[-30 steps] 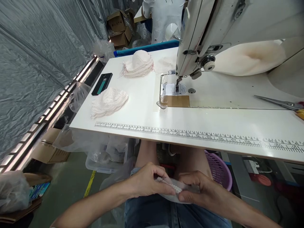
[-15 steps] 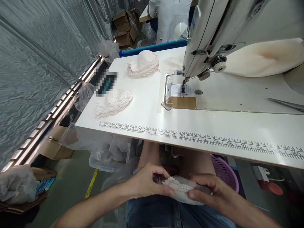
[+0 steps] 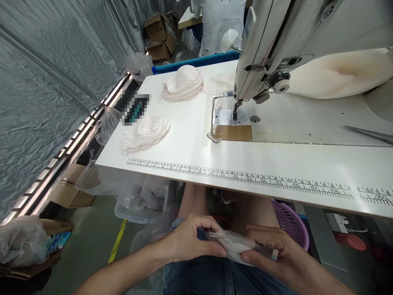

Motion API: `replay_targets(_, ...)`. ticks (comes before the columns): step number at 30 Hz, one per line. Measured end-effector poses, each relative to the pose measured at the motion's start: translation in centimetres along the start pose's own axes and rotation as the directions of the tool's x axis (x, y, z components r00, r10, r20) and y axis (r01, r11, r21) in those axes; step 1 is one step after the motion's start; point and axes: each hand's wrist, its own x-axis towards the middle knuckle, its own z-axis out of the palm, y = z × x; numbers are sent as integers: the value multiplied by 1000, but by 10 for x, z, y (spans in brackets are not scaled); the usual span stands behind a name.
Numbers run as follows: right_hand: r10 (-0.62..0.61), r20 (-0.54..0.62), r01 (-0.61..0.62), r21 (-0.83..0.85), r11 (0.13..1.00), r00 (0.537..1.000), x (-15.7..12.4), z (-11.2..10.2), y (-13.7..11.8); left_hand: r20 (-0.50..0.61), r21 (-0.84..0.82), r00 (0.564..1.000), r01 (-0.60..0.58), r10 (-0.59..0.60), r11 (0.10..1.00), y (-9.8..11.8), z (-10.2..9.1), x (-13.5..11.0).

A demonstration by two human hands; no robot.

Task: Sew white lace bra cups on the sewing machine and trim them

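Note:
Over my lap, below the table edge, my left hand (image 3: 188, 239) and my right hand (image 3: 270, 252) both pinch a small clear plastic bag (image 3: 238, 248) with white lace pieces inside. Fingers of both hands are closed on the bag. On the white sewing table (image 3: 276, 164) lie a flat pile of white lace pieces (image 3: 144, 133) at the left and a taller stack of pale pink fabric pieces (image 3: 184, 84) farther back. The sewing machine (image 3: 291, 45) stands at the right, its needle (image 3: 235, 110) over the metal plate.
A phone (image 3: 135, 107) lies at the table's left edge. Scissors (image 3: 368, 133) rest at the far right. A purple basket (image 3: 291, 225) sits under the table by my knees. Plastic bags and cardboard boxes (image 3: 70, 190) crowd the floor at the left. A person in white stands behind the table.
My hands stay in my lap with the bag; the right hand has slid slightly lower and right along it. The view has shifted a little.

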Motion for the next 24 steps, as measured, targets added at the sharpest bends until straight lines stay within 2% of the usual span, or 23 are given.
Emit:
replay_targets(5, 38, 59, -43, 97, 994, 998, 1, 4, 5, -11, -91, 990, 140, -142, 986, -1, 8, 3)
replay_targets(10, 61, 174, -112, 308, 945, 983, 1, 1, 7, 17, -169, 961, 276, -277, 946, -1, 9, 4)
replay_targets(13, 72, 186, -134, 349, 927, 980, -1, 0, 8, 47, -199, 954, 300, -297, 933, -1, 9, 2)
replay_targets(18, 134, 188, -188, 307, 933, 973, -2, 4, 11, 40, -172, 954, 300, -298, 938, 0, 14, 2)
replay_targets(20, 119, 197, -176, 303, 936, 973, -1, 5, 11, 22, -147, 958, 287, -287, 947, 2, 15, 2)
replay_targets(24, 99, 141, -141, 326, 935, 985, -2, 4, 12, 8, -111, 963, 270, -271, 956, 3, 12, 2)
